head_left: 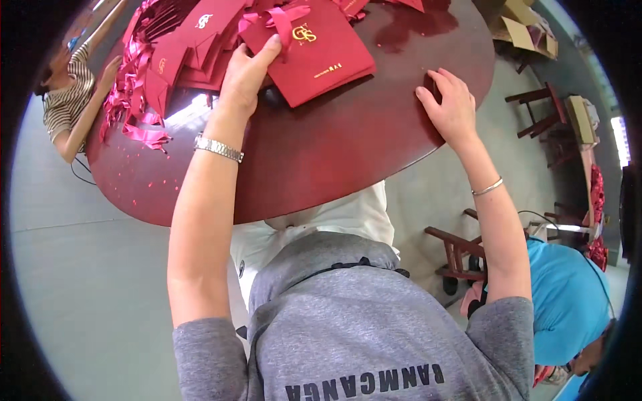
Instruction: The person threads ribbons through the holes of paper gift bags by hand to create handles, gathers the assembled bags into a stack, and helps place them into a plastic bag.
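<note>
Closest to us is a soft grey cloth shirt (348, 307). Past it, a silver metal watch (219, 148) sits on the left wrist and a thin silver bracelet (487, 186) on the right arm. Then we come to the shiny dark red wooden worktop (307, 160), with little red bits (150, 190) on it near the left edge.

The right hand (455, 107) has its fingers apart and rests near the worktop's edge, holding nothing. The left hand (242, 83) is pinched on a flat red paper bag (324, 63), with the thumb on top and the other fingers partly hidden. This bag lies just past the left hand. It has a shiny pink ribbon (284, 30) on it and gold marks, so we think its ribbon part is done. More than one edge shows, so we cannot tell if it is one bag or a few.

Farther off is a big heap of red bags (194, 40) with loose pink ribbons (130, 107) hanging down. We guess plenty is left, but we cannot tell which ones are finished. Beyond its left side, a person in a striped top (70, 93) has a hand near the ribbons.
</note>
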Demonstrator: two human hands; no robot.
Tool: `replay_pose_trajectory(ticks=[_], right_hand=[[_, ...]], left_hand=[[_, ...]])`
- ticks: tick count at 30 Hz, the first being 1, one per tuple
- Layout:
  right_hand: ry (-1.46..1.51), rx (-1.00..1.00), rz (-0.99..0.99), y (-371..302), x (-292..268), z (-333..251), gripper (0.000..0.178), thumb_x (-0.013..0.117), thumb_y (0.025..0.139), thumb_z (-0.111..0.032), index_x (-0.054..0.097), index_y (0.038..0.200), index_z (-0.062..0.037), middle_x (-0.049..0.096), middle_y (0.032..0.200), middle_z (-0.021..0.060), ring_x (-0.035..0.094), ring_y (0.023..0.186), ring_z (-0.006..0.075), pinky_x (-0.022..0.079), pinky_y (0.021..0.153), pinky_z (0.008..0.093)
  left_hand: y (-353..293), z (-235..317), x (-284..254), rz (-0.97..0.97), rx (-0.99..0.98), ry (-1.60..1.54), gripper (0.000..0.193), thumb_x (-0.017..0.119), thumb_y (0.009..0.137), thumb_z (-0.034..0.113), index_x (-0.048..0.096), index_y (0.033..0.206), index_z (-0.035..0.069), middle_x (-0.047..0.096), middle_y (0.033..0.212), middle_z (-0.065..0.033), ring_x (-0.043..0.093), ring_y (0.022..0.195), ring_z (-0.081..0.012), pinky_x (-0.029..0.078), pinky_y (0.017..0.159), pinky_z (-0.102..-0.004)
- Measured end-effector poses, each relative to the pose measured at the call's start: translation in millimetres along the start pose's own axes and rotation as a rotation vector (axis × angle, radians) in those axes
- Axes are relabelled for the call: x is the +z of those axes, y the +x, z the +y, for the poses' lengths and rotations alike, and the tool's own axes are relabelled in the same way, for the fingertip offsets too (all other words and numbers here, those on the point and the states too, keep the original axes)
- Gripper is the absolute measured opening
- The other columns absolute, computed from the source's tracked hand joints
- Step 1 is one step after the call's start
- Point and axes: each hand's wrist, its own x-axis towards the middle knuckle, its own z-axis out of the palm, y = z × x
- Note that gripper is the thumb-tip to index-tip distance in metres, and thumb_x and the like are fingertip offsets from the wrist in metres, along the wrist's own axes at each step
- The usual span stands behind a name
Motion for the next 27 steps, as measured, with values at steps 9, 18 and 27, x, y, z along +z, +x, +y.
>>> replay_pose_trajectory(ticks=[9,18,27], right_hand=[[0.001,-0.060,0.066,-1.9,5.7,4.3,0.046,0.060,0.086,-0.035,0.061,0.120,-0.0046,0.055,0.131,0.0179,0.049,0.123,0.0332,0.038,0.102,0.0453],[0.061,0.034,-0.048,-7.8,-10.0,-13.6,0.051,0.062,0.086,-0.035,0.058,0.124,-0.0029,0.050,0.136,0.0192,0.043,0.129,0.0342,0.032,0.106,0.0466],[0.084,0.046,-0.018,-3.6,-11.8,-13.6,0.050,0.064,0.085,-0.033,0.057,0.124,-0.0031,0.051,0.134,0.0178,0.043,0.128,0.0345,0.032,0.106,0.0478]], left_hand=[[-7.2,3.4,1.8,-0.036,0.152,0.085,0.045,0.071,0.085,0.019,0.057,0.121,-0.002,0.065,0.113,-0.0083,0.061,0.102,-0.0149,0.047,0.090,-0.0300],[-16.5,-2.0,-2.1,-0.032,0.167,0.186,0.040,0.062,0.092,0.012,0.050,0.128,-0.003,0.058,0.123,-0.0071,0.055,0.109,-0.0153,0.043,0.097,-0.0315],[-16.1,2.1,3.4,-0.025,0.212,0.244,0.041,0.058,0.093,0.009,0.047,0.131,-0.002,0.056,0.127,-0.0081,0.053,0.115,-0.0173,0.040,0.101,-0.0325]])
